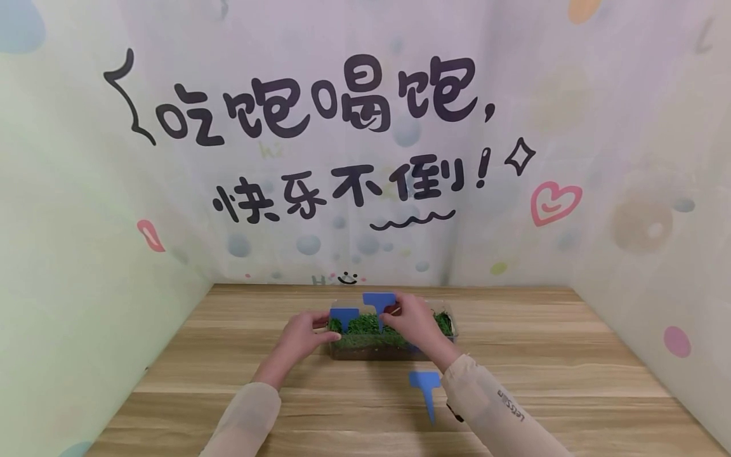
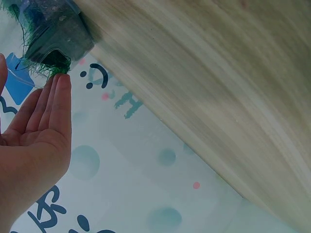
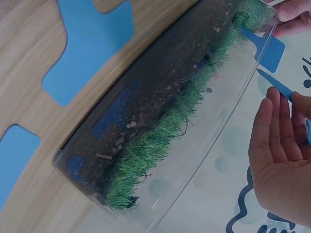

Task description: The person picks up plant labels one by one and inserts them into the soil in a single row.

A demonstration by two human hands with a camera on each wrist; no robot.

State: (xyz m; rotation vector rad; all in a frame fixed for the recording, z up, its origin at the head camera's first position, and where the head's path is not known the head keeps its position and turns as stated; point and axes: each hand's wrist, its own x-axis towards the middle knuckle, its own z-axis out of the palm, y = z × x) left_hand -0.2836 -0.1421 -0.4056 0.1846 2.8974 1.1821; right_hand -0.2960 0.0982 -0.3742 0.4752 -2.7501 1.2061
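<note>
A clear plastic box (image 1: 342, 352) holds dark soil topped with green grass (image 1: 365, 325). My left hand (image 1: 299, 337) grips the box's left end, thumb at the front rim and fingers behind. Beside it, a blue T-shaped plant label (image 1: 345, 313) stands upright in the grass. Over the middle of the box, my right hand (image 1: 415, 322) pinches a second blue plant label (image 1: 379, 300) by its stem. This one is upright, its pointed tip down; the right wrist view shows that tip (image 3: 265, 74) near the rim, above the grass.
Another blue plant label (image 1: 425, 384) lies on the wooden table (image 1: 342, 406) in front of the box. At the left edge of the right wrist view is a further blue piece (image 3: 17, 155). A printed cloth wall (image 1: 274, 254) rises behind the table.
</note>
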